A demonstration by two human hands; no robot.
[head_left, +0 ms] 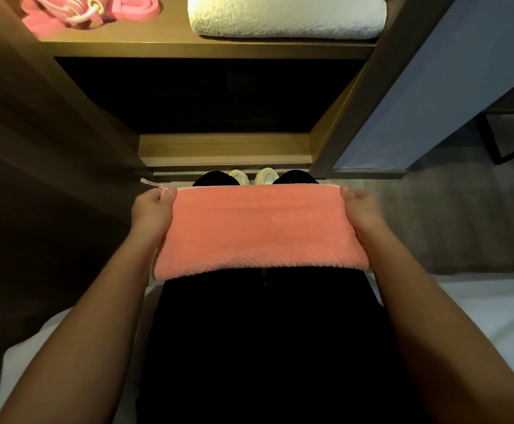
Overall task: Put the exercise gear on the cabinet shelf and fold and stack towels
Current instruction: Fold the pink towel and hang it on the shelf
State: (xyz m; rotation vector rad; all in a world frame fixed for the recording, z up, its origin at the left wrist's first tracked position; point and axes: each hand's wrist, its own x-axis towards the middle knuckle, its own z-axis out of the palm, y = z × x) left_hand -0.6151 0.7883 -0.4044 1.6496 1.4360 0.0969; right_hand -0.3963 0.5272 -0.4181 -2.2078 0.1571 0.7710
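A folded pink towel (258,231) is stretched flat over my lap. My left hand (153,212) pinches its far left corner, where a small hanging loop sticks out. My right hand (361,212) grips the far right corner. Up on the wooden cabinet shelf (206,47) lies a folded white towel (286,16) at the right. Pink exercise gear (87,10), a jump rope and a resistance band, lies at the shelf's left.
Below the shelf is a dark open compartment (206,96). My feet in pale shoes (252,176) stand by the cabinet base. A blue-grey panel (433,93) stands at the right. White bedding (479,307) lies under and beside me.
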